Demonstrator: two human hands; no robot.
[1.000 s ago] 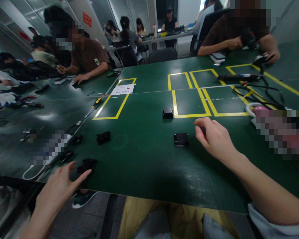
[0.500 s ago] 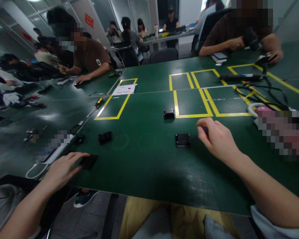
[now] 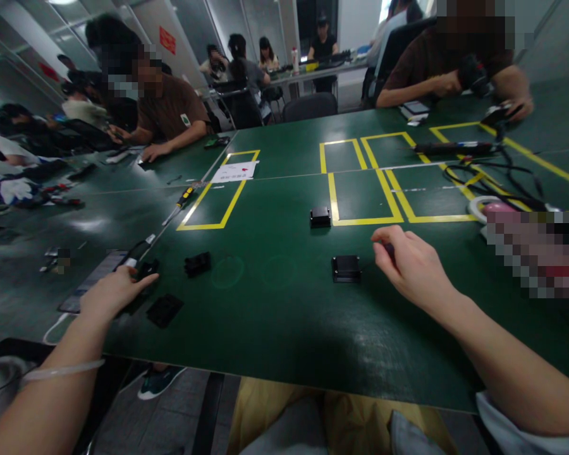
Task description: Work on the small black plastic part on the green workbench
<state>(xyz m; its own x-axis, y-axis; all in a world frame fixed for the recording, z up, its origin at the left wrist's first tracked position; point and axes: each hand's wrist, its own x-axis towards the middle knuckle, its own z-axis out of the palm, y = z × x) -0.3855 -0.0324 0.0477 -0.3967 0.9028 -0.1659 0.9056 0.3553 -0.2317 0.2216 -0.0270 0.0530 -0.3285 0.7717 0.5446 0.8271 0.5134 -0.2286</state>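
My left hand (image 3: 111, 292) is at the left of the green table, thumb stretched out and apart from the fingers, around a small black part (image 3: 148, 269) on the table. Just below it lies a flat black piece (image 3: 165, 309). A black part with an uneven outline (image 3: 198, 263) rests a little to the right. My right hand (image 3: 410, 262) is closed on a dark tool (image 3: 391, 248), mostly hidden by the fingers, with a thin shaft pointing left. Beside that shaft sits a black rectangular box (image 3: 346, 268) with bright corner dots. A smaller black box (image 3: 320, 217) stands farther back.
A phone (image 3: 95, 281) with a white cable lies by my left hand. Beyond it is a yellow-black screwdriver (image 3: 185, 196). Yellow tape frames (image 3: 367, 222) and a paper sheet (image 3: 234, 171) mark the table. Black cables (image 3: 493, 180) lie right. Other people sit opposite.
My left hand has left the flat black piece, which stays on the table, and moved up and left to the small black part. My right hand has hardly moved.
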